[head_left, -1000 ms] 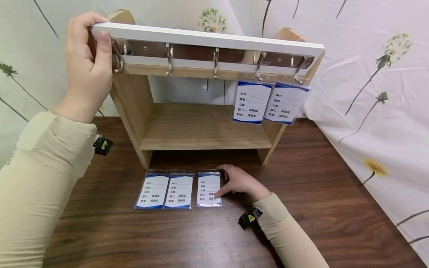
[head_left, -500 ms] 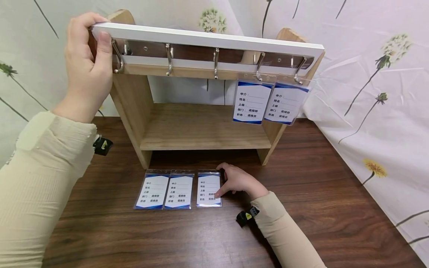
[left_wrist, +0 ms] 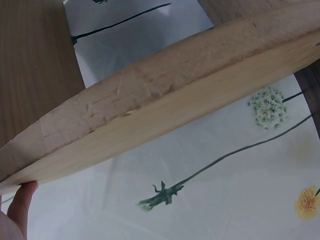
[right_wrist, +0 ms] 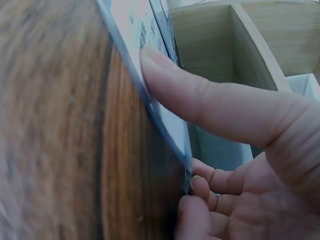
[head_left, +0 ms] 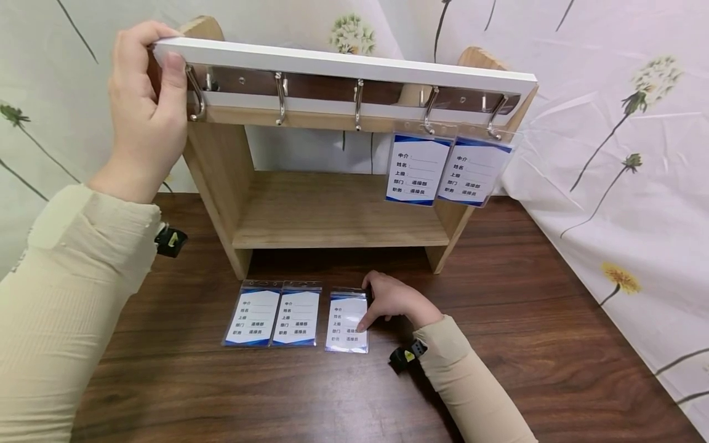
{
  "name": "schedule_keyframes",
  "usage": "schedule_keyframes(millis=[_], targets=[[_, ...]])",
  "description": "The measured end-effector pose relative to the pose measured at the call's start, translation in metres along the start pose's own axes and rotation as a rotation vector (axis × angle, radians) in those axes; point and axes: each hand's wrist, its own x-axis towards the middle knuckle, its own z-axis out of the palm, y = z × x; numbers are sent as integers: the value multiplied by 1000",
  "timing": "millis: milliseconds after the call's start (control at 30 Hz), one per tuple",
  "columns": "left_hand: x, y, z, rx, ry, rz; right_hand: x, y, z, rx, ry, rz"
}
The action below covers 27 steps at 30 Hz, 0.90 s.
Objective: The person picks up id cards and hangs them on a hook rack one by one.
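My left hand [head_left: 145, 117] grips the left end of the white hook rail [head_left: 332, 56], with the thumb in front and the fingers over the top. In the left wrist view, fingers [left_wrist: 19, 212] touch the wooden side panel [left_wrist: 150, 95]. Low on the table, my right hand [head_left: 400, 301] pinches the right edge of a clear-sleeved name badge [head_left: 342, 317]. Up close, the thumb [right_wrist: 200, 97] lies across the face of this badge [right_wrist: 172, 125], with curled fingers at its edge. Two more badges, a left one [head_left: 253, 314] and a middle one [head_left: 297, 315], lie flat beside it.
Two badges hang from the rail's right-hand hooks, one [head_left: 419, 169] just left of the other [head_left: 473, 172]. The wooden shelf unit [head_left: 338, 209] stands behind the flat badges on the dark wood table [head_left: 266, 394]. A flower-printed cloth [head_left: 598, 141] forms the backdrop.
The badge under my right hand has shifted slightly toward me, its lower edge now below the other two. The right hand has moved a little with it. My left hand keeps its grip.
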Motion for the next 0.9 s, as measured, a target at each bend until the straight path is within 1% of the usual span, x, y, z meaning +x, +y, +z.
schedule_keyframes(millis=[233,567,733,900], targets=[[1,1,0,2,8,0,-2,-3,2,-16,0,4],[0,1,1,2,16,-1,-3,-4,1,-47,23,-6],[0,0,2,-16,14,-3,-4,-5,1,10,28,-23],[1,0,1,-37,17,-11,-3,-4,1,112,8,-49]])
